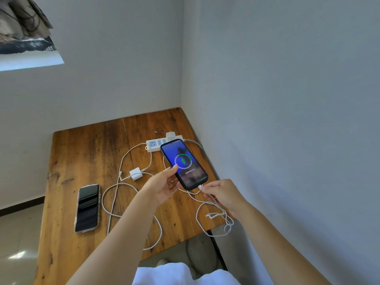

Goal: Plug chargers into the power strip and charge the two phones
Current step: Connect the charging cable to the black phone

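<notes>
My left hand [164, 187] holds a dark phone [184, 164] above the wooden table [82, 153]; its lit screen shows a green charging symbol. My right hand [223, 194] pinches the white cable [213, 221] at its connector, which sits in the phone's bottom port. A white power strip [156, 144] lies at the back of the table with one white charger [170, 135] plugged into it. A second white charger [135, 174] lies unplugged on the table with its cable looped around. A second phone [87, 207], screen dark, lies flat at the left.
White walls close in behind the table and along its right side. The held cable hangs in loops over the table's right front corner. Tiled floor shows at the lower left. A picture hangs on the wall at the upper left.
</notes>
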### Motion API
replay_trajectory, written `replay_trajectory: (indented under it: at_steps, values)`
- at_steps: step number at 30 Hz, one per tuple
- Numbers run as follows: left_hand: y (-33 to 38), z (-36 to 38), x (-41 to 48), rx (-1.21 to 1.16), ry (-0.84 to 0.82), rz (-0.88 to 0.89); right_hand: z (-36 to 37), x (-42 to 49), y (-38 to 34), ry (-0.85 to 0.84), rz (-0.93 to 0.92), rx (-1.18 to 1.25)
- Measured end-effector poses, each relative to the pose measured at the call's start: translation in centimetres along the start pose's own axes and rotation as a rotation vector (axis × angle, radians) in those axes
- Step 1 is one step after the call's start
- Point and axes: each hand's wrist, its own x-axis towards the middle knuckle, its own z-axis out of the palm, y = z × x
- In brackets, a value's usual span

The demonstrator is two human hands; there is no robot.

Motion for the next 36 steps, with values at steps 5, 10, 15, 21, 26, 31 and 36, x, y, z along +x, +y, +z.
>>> replay_trajectory:
  at_steps: [5,10,15,21,26,31,36]
  values:
    - [-0.05,-0.04,-0.41,-0.008,-0.001,0.000,0.07,-0.14,0.14,-0.006,-0.003,-0.005]
    - [-0.08,-0.01,-0.71,-0.007,0.004,0.009,0.14,-0.12,0.40,-0.009,-0.012,-0.018]
    - [-0.20,0.10,-0.89,0.000,0.018,0.008,0.13,-0.10,0.62,-0.013,-0.014,-0.021]
    - [-0.42,0.04,-0.61,0.004,0.021,0.004,-0.01,-0.08,0.77,-0.018,-0.012,-0.024]
    - [-0.43,-0.13,-0.35,0.013,0.004,0.005,-0.12,-0.06,0.81,-0.029,-0.015,-0.026]
    - [-0.25,-0.25,-0.23,0.016,-0.014,0.012,-0.22,0.03,0.65,-0.038,-0.013,0.016]
    - [-0.10,-0.31,-0.25,0.011,-0.016,0.011,-0.25,0.13,0.69,-0.039,-0.013,0.037]
